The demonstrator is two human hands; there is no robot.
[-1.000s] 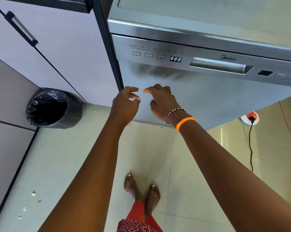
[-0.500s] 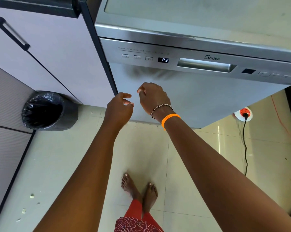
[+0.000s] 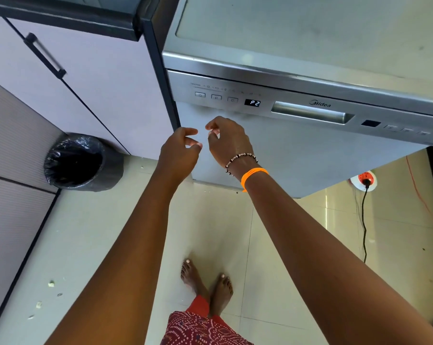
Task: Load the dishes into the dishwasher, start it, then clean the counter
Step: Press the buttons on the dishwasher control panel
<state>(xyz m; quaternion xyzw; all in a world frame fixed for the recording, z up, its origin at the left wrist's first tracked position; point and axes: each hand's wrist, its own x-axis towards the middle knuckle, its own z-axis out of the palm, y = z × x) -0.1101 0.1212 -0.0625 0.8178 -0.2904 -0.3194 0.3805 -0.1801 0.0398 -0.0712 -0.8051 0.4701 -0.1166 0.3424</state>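
A silver dishwasher stands in front of me with its door closed. Its control strip has three buttons at the left, and the small display reads P2. A recessed handle sits in the middle of the strip. My right hand, with a bead bracelet and an orange band at the wrist, hovers just below the buttons, fingers loosely curled and empty. Beside it on the left, my left hand is also loosely curled, holding nothing.
A white cabinet with a black handle adjoins the dishwasher's left side. A bin with a black liner stands on the floor at the left. A black cord runs to an orange floor socket at the right. Crumbs lie on the tiles.
The display changed from 888 to P2. My right hand curled its fingers in and both hands stayed just below the button panel as my view shifted.
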